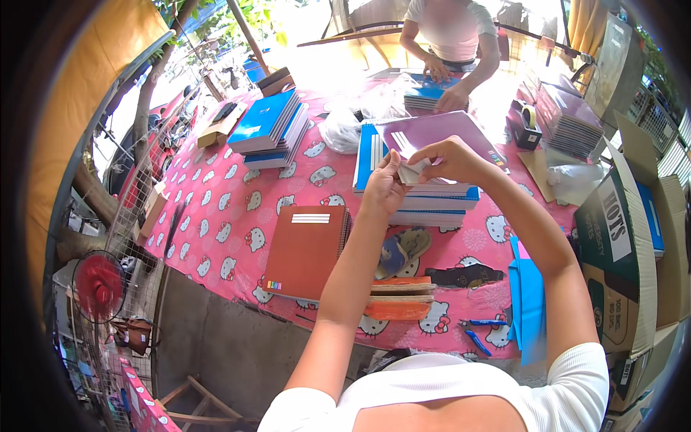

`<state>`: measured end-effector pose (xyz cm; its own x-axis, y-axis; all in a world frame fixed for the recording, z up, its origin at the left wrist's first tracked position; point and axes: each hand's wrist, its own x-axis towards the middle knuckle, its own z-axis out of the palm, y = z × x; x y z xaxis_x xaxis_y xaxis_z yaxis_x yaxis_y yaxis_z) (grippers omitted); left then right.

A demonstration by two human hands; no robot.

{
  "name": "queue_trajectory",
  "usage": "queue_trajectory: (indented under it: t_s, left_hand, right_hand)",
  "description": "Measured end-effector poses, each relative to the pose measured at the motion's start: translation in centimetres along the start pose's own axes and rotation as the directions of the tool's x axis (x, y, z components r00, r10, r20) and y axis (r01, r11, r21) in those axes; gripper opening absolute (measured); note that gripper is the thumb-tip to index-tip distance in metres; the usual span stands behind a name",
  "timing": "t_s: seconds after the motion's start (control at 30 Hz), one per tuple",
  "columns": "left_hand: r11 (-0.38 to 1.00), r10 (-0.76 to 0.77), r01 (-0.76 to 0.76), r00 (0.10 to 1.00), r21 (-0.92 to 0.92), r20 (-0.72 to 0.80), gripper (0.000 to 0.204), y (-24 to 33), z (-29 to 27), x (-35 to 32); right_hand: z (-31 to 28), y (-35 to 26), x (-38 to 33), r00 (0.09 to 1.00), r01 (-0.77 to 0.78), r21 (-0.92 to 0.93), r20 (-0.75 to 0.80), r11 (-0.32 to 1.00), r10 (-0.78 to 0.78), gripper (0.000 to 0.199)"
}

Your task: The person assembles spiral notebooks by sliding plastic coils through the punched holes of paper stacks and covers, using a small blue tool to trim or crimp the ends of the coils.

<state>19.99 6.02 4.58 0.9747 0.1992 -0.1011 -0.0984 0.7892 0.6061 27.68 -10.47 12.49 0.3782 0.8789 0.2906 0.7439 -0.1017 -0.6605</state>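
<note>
An outdoor table (237, 216) draped in a pink cartoon-cat cloth carries stacks of notebooks. Above its middle, the left hand (381, 189) and the right hand (448, 160) both pinch a small folded slip of paper (412, 173) between fingertips, held in the air over a stack of blue-edged notebooks (425, 201). The slip looks light and limp (easily creased), best taken by its edges. A red spiral notebook (306, 252) lies near the front edge, another blue stack (270, 129) toward the far left corner. At the right edge stands an open cardboard box (626, 266); its contents are mostly hidden. Across the table another person's hands (443, 83) rest on notebooks.
</note>
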Motion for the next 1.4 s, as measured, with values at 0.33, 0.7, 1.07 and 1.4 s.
queue_trajectory:
  t_s: [0.33, 0.7, 1.07, 1.4]
  left_hand:
    - [0.998, 0.048, -0.046, 0.998, -0.043, 0.043, 0.025, -0.8, -0.7, 0.3]
    - [0.974, 0.139, -0.1, 0.973, -0.205, 0.186, 0.021, -0.6, 0.6, -1.8]
    - [0.989, 0.032, -0.011, 0.988, 0.144, -0.149, 0.036, 0.8, 2.9, -1.7]
    - [0.961, -0.016, 0.053, 0.99, 0.272, -0.137, 0.032, 0.9, 4.9, -0.8]
  right_hand:
    - [0.2, -2.0, 0.2, 0.967, 0.254, -0.274, 0.107, 0.928, -0.233, 0.034]
    - [-0.9, -1.9, 0.6, 0.939, 0.342, -0.153, 0.086, 0.927, -0.333, 0.025]
    - [2.3, -1.6, 0.1, 0.943, 0.222, -0.298, -0.177, 0.928, -0.282, 0.015]
    - [-2.6, -1.5, 0.8, 0.837, -0.01, -0.337, -0.518, 0.941, -0.176, 0.038]
